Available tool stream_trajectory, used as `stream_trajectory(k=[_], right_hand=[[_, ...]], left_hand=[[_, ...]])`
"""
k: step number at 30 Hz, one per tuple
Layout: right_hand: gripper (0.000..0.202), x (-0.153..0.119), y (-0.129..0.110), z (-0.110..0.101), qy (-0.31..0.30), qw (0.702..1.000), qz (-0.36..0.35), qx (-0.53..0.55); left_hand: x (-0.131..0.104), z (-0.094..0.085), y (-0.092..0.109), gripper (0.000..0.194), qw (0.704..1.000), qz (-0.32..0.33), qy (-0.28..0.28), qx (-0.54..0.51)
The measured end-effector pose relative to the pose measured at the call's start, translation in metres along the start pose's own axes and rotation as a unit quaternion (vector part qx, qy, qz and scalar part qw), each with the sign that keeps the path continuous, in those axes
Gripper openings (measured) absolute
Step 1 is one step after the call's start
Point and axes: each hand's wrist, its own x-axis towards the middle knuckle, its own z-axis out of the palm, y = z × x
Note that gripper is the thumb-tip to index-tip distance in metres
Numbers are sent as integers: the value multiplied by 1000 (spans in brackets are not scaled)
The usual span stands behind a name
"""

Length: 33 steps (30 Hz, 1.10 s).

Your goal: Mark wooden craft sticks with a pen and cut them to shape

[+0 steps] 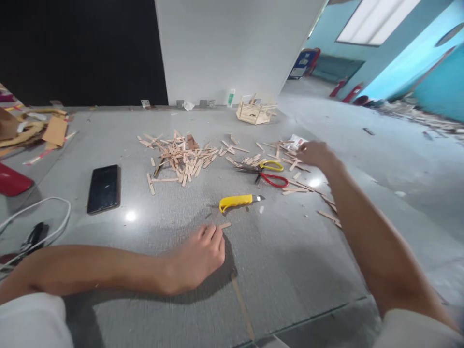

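Head view: L hand (203,256) is loosely curled on the grey surface (282,290), nr its front edge; a short stick (226,225) pokes out by the knuckles, can't tell if gripped. R hand (313,153) is down at the loose sticks (295,190) nr the R edge, beside a white packet (295,142); fingers bent, grasp unclear. Stick pile (184,157) sits toward the far edge, L of the scissors (259,169); stick-built frame (255,110) is at the far R corner.

Main risk, IMO: utility knife (236,201) lies w/ blade bare btwn the hands, so a blind L reach fwd or R hand pulling back could get nicked. R forearm, low over the R-edge sticks, might also scatter some.
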Motion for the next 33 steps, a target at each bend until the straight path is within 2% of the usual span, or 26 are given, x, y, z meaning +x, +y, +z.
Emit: stream_trajectory(k=[2,4,6,7,9,11,12,14,16,17,18,19,20,22,24,27,30,33], right_hand=[[40,9,0,-16,-14,999,42,30],[51,15,-2,-31,-7,994,47,96],[61,18,-6,-42,31,969,44,241],[64,17,-8,-45,59,959,50,273],[58,12,-12,-45,113,955,69,267],[46,3,-15,-42,126,966,80,213],[44,-4,-17,-38,110,971,73,197],[40,-20,-23,-30,24,982,27,188],[24,-38,-33,-20,-83,976,-32,200],[23,-47,-40,-13,-157,963,-68,208],[30,-56,-47,-6,-237,938,-131,217],[41,-64,-53,2,-287,912,-191,224],[49,-71,-60,9,-299,898,-227,228],[50,-79,-68,22,-295,889,-275,216],[41,-81,-71,33,-271,896,-284,209],[31,-80,-66,46,-227,911,-277,203],[24,-84,-62,59,-151,936,-259,183],[24,-89,-64,68,-56,964,-213,152]], left_hand=[[0,-3,0,18,1000,10,-3,12],[0,-6,0,18,1000,17,-5,19],[0,-8,1,17,1000,19,-7,22],[-1,-9,1,16,1000,19,-6,20],[-1,-11,1,13,1000,18,-7,15],[-2,-13,0,10,1000,11,-9,6],[-2,-14,0,8,1000,7,-10,1],[-2,-16,-1,4,1000,1,-7,-13],[-3,-16,-2,4,1000,-4,4,-28],[-2,-17,-2,5,999,-8,11,-32],[-2,-17,-2,6,999,-10,16,-34],[-2,-17,-2,6,999,-12,21,-34],[-2,-17,-2,6,999,-12,25,-31],[-3,-15,0,7,999,-9,33,-26],[-6,-12,3,12,999,-4,40,-18],[-12,-8,11,30,999,-17,51,2],[-19,-8,21,43,998,-43,55,8],[-23,-11,26,42,998,-35,59,4]])
